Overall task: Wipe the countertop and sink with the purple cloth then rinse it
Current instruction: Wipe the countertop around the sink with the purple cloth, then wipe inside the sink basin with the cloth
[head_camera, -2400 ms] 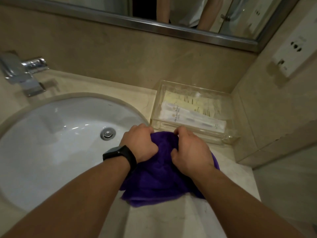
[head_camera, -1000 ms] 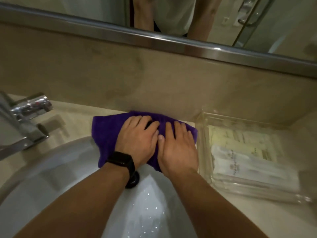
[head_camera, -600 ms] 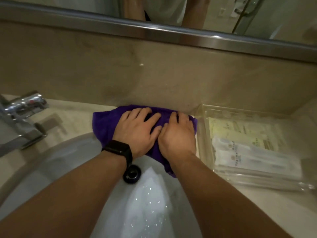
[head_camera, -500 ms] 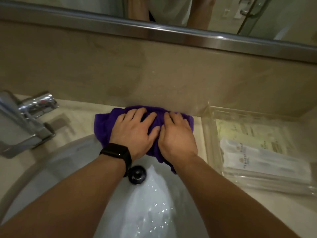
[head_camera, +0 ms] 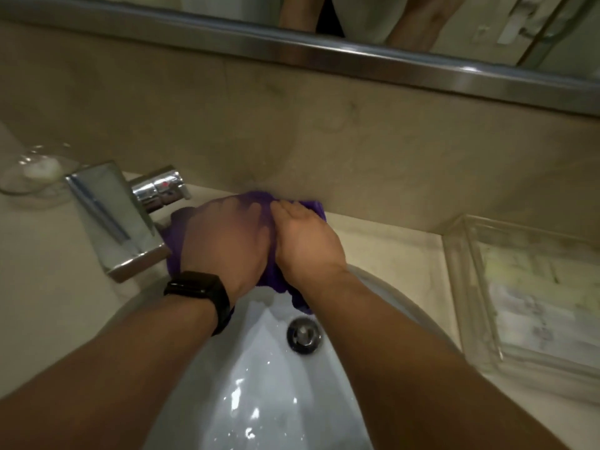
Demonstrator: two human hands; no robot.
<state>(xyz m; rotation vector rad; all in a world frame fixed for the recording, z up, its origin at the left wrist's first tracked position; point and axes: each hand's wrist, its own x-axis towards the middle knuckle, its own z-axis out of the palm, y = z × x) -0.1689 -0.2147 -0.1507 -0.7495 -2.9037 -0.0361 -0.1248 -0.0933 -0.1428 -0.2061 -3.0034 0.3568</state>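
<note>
Moved: both hands and the purple cloth (head_camera: 314, 206) have been sliding left along the back ledge since half a second ago, and are now sitting right against the tap (head_camera: 113, 219).
Right fingers (head_camera: 292, 212): lying straight and pressed together, pushing flat down on the cloth and pointing toward the upper left.
Left fingers (head_camera: 246, 209): smeared by motion, so I cannot tell whether they are spread or together; they are lying over the top of the cloth rather than gripping it.
Right hand (head_camera: 305, 245): pressing on the right half of the cloth, touching the left hand.
Left hand (head_camera: 224, 241): covering the left half of the cloth, with a black watch (head_camera: 198, 292) sitting on the wrist.
Cloth: lying bunched at the frame's centre, on the countertop (head_camera: 389, 251) where it is meeting the beige wall (head_camera: 292, 125), with its lower edge hanging over the rim into the sink (head_camera: 259, 394).
Sink: showing wet glints, its drain (head_camera: 303, 334) sitting just below the hanging edge.
Right edge of frame: a clear tray (head_camera: 467, 287) is standing well apart from the hands.
Upper left: a glass dish (head_camera: 29, 177) is resting beside the tap.
Top: a mirror frame (head_camera: 324, 56) is running across.
</note>
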